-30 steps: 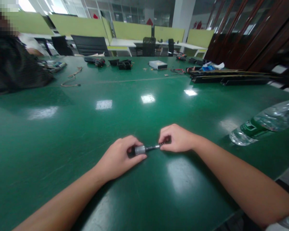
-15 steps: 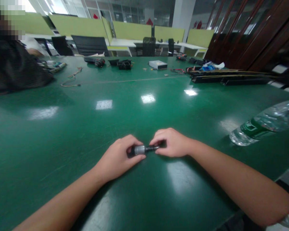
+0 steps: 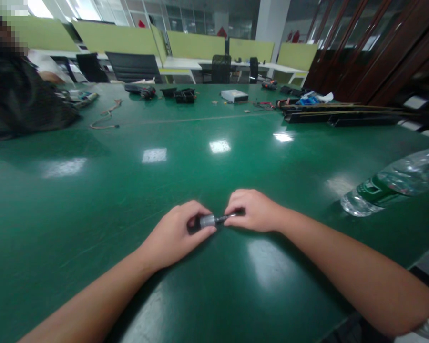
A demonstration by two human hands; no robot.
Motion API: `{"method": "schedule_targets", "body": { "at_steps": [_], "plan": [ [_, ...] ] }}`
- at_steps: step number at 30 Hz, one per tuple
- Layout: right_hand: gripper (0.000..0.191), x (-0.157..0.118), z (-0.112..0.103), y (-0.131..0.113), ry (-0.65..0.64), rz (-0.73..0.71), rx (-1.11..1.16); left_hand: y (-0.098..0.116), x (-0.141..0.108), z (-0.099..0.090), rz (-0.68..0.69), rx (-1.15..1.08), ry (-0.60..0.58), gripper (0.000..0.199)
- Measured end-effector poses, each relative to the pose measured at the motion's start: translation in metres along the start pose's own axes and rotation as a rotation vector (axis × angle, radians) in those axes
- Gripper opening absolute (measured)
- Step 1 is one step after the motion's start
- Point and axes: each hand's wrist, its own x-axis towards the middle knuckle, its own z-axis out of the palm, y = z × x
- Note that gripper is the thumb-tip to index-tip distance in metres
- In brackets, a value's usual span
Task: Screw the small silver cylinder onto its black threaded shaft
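Note:
Low in the middle of the view, my left hand [image 3: 177, 236] is closed around a small grey-and-black cylinder [image 3: 207, 220] lying sideways, its thumb and fingers on either side of it. From the cylinder's right end a thin dark shaft [image 3: 220, 219] sticks out. My right hand [image 3: 252, 210] pinches that shaft between thumb and fingers. Part of the cylinder is hidden in the left palm, and the shaft's far end is partly covered by the right fingers. Both hands are low over the green table [image 3: 186, 181].
To the right lies a clear plastic bottle [image 3: 386, 190] with a green label. Black rails [image 3: 343, 116], a white box [image 3: 235, 96], black parts [image 3: 185, 95], a power tool [image 3: 140, 90] and a cable [image 3: 109, 114] are farther back. A person in dark clothing [image 3: 25, 95] is at the left.
My right fingers have shifted slightly left along the shaft, closer to the cylinder, and their grip has turned a little. My left hand is nearly unmoved.

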Motion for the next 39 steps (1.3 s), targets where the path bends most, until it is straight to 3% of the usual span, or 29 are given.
{"method": "schedule_targets", "body": {
  "at_steps": [6,39],
  "plan": [
    [0.017,0.0000,0.0037,-0.0069,-0.017,-0.063,-0.026,-0.0006,-0.0007,0.0000,0.018,0.006,-0.002,0.022],
    [0.009,-0.0004,0.0016,-0.0088,-0.006,-0.051,-0.011,0.0023,0.0001,-0.0019,0.004,0.025,-0.003,0.026]
  ]
}}
